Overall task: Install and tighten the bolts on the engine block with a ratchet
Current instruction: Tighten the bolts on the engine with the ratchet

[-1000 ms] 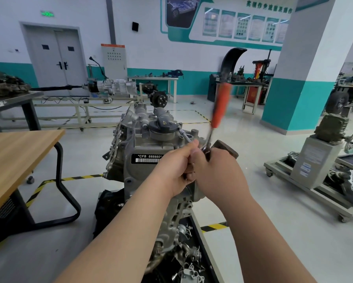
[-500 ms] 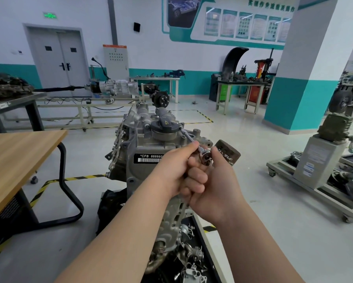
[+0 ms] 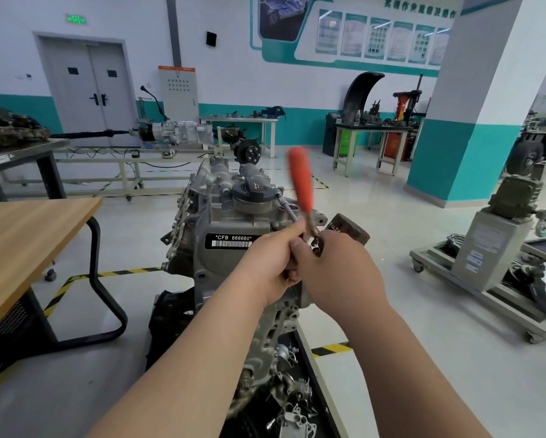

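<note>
Two hands meet at the front of the engine block (image 3: pixel 233 213), just right of its black label (image 3: pixel 232 241) reading "*CFB 666660*" over a barcode. The left hand (image 3: pixel 271 263) curls round the extension bar (image 3: pixel 286 207), which slants up-left toward the black oil filler cap (image 3: pixel 252 191). The right hand (image 3: pixel 338 273) clenches the ratchet (image 3: pixel 300 181) at its head; its orange handle stands upward, blurred. The wall poster (image 3: pixel 382 36) writing is too blurred to read.
</note>
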